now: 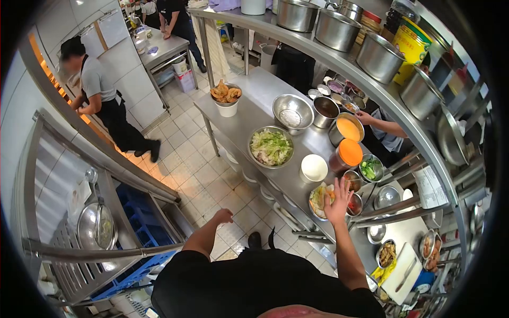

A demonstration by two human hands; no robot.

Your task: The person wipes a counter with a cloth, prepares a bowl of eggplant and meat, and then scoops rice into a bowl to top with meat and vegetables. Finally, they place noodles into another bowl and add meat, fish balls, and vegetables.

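My right hand (336, 202) reaches over the steel counter with its fingers spread. It is open and overlaps a bowl of mixed shredded vegetables (317, 200), part of which it hides. Close by its fingertips are a small bowl of brown sauce (352, 180) and a bowl of red sauce (354, 204). A white tub (314, 168) and an orange-lidded container (348, 153) stand just beyond. My left hand (223, 217) hangs above the tiled floor, away from the counter, its fingers loosely curled with nothing visible in them.
A bowl of lettuce (271, 147), an emptied steel bowl (293, 112) and fried food (226, 94) line the counter (249, 87). Pots (338, 28) fill the overhead shelf. A co-worker (103, 95) is at left; another person's hand (365, 117) reaches in opposite. A knife lies on a cutting board (404, 273).
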